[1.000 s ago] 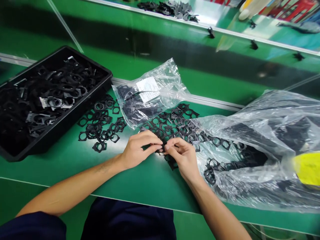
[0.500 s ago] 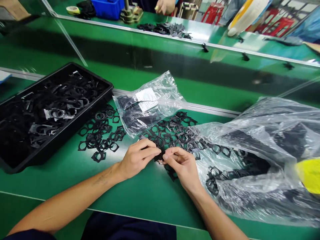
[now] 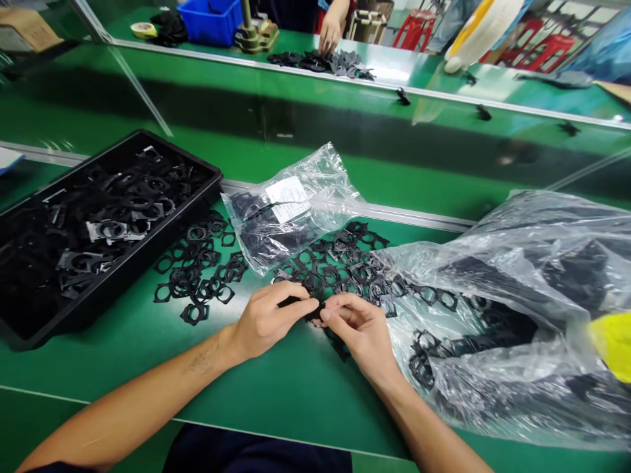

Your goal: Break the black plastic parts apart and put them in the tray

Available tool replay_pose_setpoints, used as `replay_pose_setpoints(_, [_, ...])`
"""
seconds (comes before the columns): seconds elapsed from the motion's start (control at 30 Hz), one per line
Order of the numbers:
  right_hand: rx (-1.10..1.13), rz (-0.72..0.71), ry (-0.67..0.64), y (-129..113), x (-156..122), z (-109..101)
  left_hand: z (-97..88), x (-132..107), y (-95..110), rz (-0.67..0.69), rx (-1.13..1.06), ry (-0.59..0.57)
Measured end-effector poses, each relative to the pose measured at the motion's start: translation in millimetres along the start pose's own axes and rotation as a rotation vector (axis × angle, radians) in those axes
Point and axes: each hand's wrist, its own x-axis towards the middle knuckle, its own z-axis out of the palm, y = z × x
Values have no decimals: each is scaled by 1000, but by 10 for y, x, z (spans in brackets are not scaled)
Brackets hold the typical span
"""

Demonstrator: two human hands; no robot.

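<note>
Pinching one small black part [image 3: 316,311] between the fingertips of the left hand [image 3: 269,320] and right hand [image 3: 359,330], low over the green surface [image 3: 296,387] beside the loose parts [image 3: 340,259], probably called for a light, even grip. The black tray [image 3: 125,279] held heaped similar parts; the small clear bag [image 3: 296,203] and large clear bag [image 3: 532,289] held more.

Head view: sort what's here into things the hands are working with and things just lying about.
In use: left hand, right hand, black part pinched between them, loose parts pile, black tray.
Lying about: small bag, tape roll, blue bin.
</note>
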Motion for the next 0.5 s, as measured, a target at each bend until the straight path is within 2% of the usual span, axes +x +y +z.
replay_pose_setpoints(0.1, [-64, -74, 19, 16, -6, 17, 7, 0, 21, 40, 3, 7])
replay_pose_setpoints(0.17, [-108, -149, 33, 25, -7, 23, 19, 8, 35, -10, -36, 14])
replay_pose_setpoints(0.3, [-238, -335, 91, 29, -8, 10, 46, 33, 50, -308, -243, 36])
replay_pose_setpoints(0.4, [-336, -435, 116, 22, -8, -7, 55, 43, 55, -541, -406, 8])
replay_pose_setpoints(0.5, [-372, -469, 118, 17, -6, -19, 49, 50, 58, -631, -495, 16])
